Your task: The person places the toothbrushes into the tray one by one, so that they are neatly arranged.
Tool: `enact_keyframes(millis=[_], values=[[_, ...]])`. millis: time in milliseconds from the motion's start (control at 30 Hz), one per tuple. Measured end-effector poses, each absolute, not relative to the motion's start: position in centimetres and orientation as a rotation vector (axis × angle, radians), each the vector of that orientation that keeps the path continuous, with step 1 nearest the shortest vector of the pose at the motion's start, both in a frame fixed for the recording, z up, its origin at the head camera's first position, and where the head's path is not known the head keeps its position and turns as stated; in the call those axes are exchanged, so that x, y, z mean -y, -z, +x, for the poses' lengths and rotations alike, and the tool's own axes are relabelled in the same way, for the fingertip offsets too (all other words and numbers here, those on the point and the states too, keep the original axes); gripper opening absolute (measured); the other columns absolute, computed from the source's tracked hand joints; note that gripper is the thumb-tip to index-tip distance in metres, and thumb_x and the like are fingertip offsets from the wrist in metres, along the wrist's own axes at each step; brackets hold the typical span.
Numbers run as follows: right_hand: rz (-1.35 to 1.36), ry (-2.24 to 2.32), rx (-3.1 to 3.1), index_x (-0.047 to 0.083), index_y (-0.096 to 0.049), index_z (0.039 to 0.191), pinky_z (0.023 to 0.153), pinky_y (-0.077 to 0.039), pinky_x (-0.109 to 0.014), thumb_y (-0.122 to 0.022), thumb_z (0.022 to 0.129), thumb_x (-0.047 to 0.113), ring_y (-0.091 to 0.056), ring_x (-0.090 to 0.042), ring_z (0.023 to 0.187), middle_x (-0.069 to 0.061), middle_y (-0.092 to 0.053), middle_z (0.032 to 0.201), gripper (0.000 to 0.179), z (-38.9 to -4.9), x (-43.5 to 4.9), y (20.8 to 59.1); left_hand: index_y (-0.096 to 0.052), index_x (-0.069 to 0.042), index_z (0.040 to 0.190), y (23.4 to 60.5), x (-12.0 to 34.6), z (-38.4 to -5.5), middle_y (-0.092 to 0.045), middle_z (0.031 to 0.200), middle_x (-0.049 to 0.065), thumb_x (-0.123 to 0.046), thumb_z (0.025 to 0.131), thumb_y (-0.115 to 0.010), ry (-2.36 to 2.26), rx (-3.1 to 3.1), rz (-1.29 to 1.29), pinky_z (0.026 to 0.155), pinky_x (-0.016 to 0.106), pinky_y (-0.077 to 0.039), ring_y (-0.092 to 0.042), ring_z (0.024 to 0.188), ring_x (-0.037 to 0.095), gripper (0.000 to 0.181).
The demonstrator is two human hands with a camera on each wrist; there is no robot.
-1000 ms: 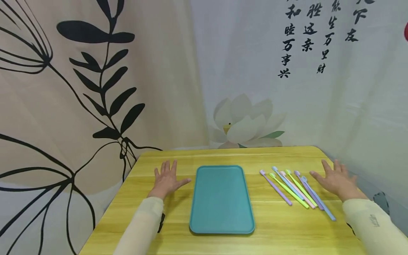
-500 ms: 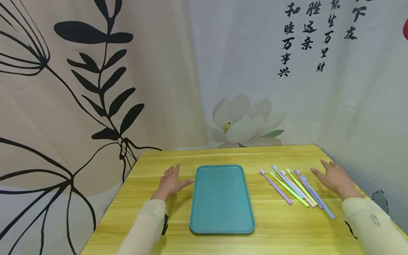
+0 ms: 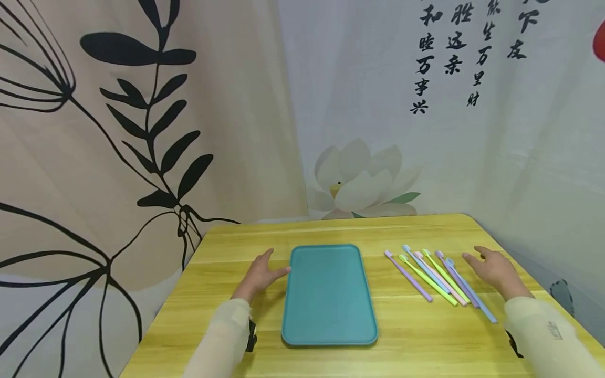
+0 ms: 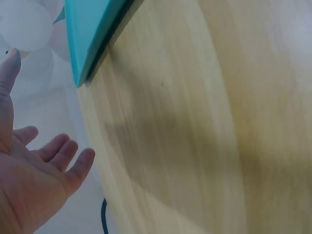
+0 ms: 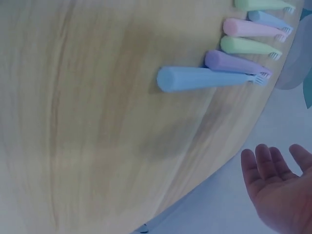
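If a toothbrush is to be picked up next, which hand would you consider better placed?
Most likely the right hand: it holds nothing and is near the rightmost blue toothbrush. The left hand, also empty, is by the left edge of the teal tray, which lies between it and that toothbrush.

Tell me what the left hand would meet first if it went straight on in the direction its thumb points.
Probably the tray, at its left rim: in the head view, the left hand has its thumb aimed there. Height is unclear; it could pass above.

Black Chinese characters (image 3: 452, 64) on the cloth (image 3: 359, 94) include 和睦万事兴, 胜远亲, 万里财.
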State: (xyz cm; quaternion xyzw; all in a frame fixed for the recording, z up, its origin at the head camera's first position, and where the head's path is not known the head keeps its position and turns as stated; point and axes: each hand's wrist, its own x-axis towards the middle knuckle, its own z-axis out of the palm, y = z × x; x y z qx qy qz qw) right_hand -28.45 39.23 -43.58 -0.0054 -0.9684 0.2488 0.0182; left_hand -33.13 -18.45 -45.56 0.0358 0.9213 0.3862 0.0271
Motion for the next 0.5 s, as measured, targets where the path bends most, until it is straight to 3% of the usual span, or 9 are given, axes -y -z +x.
enact_keyframes(millis=[167, 500], values=[[-0.053, -0.835, 3.02, -0.022, -0.027, 0.142, 0.09, -0.039, -0.069, -0.031, 0.105, 0.05, -0.037, -0.064, 0.117, -0.048, -0.033, 0.135, 0.081, -28.0, -39.3, 43.7, -0.026, -0.005, 0.156, 46.1, 18.3, -32.8, -0.035, 0.151, 0.028, -0.043, 0.091, -0.069, -1.297, -2.772, 0.152, 0.106, 0.06, -0.037, -0.037, 0.136, 0.045, 0.087], [-0.136, -0.965, 3.053, -0.02, -0.025, 0.144, 0.092, -0.04, -0.067, -0.027, 0.103, 0.055, -0.038, -0.062, 0.119, -0.046, -0.032, 0.138, 0.086, -28.2, -39.6, 44.8, -0.029, -0.005, 0.155, 47.2, 17.9, -32.2, -0.044, 0.142, 0.025, -0.041, 0.093, -0.068, -1.393, -2.725, 0.089, 0.101, 0.057, -0.042, -0.047, 0.126, 0.042, 0.082]])
